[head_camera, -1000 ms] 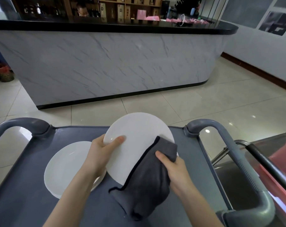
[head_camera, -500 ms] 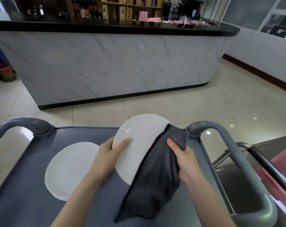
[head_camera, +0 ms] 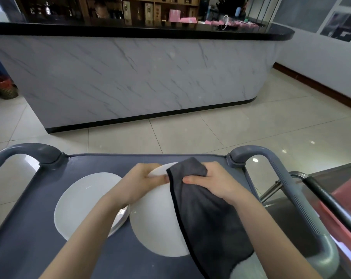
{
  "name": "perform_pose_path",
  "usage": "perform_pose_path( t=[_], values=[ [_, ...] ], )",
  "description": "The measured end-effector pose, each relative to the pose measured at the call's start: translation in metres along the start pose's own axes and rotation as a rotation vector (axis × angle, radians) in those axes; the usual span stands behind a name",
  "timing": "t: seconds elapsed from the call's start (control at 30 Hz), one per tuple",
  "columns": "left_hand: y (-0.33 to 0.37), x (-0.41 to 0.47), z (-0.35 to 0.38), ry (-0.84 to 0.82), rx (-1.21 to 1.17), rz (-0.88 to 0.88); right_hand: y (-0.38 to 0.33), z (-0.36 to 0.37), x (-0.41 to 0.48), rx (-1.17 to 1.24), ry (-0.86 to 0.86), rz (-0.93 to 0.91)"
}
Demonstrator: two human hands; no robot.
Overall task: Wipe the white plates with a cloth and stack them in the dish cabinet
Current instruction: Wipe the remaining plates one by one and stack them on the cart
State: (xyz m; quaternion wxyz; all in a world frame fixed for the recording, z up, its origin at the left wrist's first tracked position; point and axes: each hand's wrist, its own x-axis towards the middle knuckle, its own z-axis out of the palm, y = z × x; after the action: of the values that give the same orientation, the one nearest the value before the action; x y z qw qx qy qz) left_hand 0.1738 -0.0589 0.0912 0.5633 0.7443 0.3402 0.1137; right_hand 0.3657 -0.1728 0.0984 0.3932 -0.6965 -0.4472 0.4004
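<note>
Our left hand (head_camera: 145, 181) grips the white plate (head_camera: 154, 220) at its far rim; our right hand (head_camera: 211, 183) alongside clutches the cloth (head_camera: 209, 222).

1 head view, looking forward-down, close over cart (head_camera: 39, 228).

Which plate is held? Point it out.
The right plate, gripped by the left hand and draped with the grey cloth; the other plates lie on the cart.
</note>
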Motion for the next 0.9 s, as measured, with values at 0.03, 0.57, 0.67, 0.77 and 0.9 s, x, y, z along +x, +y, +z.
perform_pose_path(
  t=[0.03,0.57,0.67,0.77,0.9],
  values=[
    [-0.002,-0.002,0.001,0.060,-0.054,0.001,0.001,0.001,-0.001,0.038,0.042,0.000],
    [-0.013,0.002,-0.010,-0.072,0.058,-0.044,0.008,0.002,0.003,0.049,0.010,0.033],
    [-0.009,0.010,-0.009,-0.015,0.116,-0.019,0.007,0.010,0.008,0.029,0.027,-0.019],
    [-0.017,-0.005,-0.003,0.162,-0.242,-0.030,0.015,0.008,0.004,0.336,0.234,0.027],
    [-0.036,-0.019,0.024,0.299,-0.435,-0.073,0.031,0.015,-0.004,0.720,0.402,0.204]
  ],
)
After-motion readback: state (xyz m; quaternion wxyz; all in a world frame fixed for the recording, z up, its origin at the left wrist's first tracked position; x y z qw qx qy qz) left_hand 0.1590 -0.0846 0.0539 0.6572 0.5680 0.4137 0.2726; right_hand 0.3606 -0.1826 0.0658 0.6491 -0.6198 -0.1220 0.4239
